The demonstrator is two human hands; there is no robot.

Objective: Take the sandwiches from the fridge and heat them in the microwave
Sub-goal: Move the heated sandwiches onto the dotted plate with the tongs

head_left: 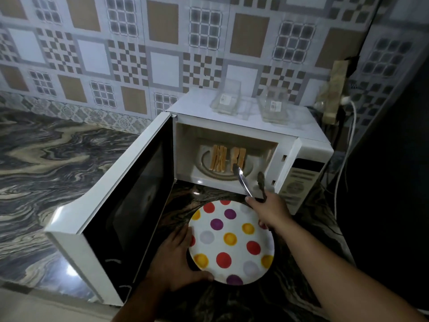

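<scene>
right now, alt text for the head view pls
Right hand reaches tongs toward two sandwiches inside an open white microwave, while the left hand holds an empty polka-dot plate in front.

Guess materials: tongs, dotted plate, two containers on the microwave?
Tongs: likely stainless steel, with bright reflective arms and darker tips. Dotted plate: glossy, probably melamine or glazed ceramic; can't tell which. Containers: see-through, glass or clear plastic, stickers attached.

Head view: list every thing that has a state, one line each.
microwave door: swung fully open
sandwiches: on the turntable inside, standing on edge
tongs: open, tips by the right sandwich
polka-dot plate: empty
left hand: holds the plate's rim
right hand: grips the tongs
glass containers: atop the microwave, empty
</scene>
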